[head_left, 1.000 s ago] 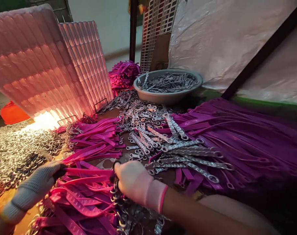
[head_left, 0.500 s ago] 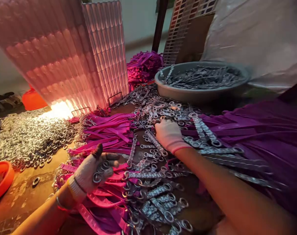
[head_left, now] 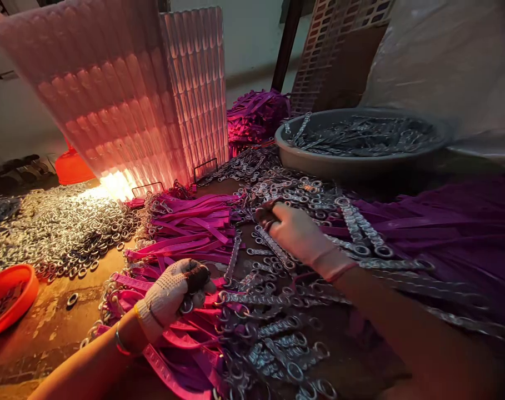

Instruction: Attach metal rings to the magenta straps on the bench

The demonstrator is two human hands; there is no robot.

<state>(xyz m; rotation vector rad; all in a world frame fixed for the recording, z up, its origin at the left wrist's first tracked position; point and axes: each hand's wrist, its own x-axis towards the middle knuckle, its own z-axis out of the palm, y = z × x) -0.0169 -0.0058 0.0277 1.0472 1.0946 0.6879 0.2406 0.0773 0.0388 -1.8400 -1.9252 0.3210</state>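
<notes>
Pink straps (head_left: 181,339) are lying beneath the left hand (head_left: 173,291), its curled fingers holding a metal ring (head_left: 187,306); the right hand (head_left: 296,230) is hovering over silver chains (head_left: 275,247), fingers bent, any grip too dark to tell.

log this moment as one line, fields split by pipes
left hand: curled around metal ring, above pink straps | right hand: over chain pile, hold unclear | grey basin: holding metal chains
</notes>
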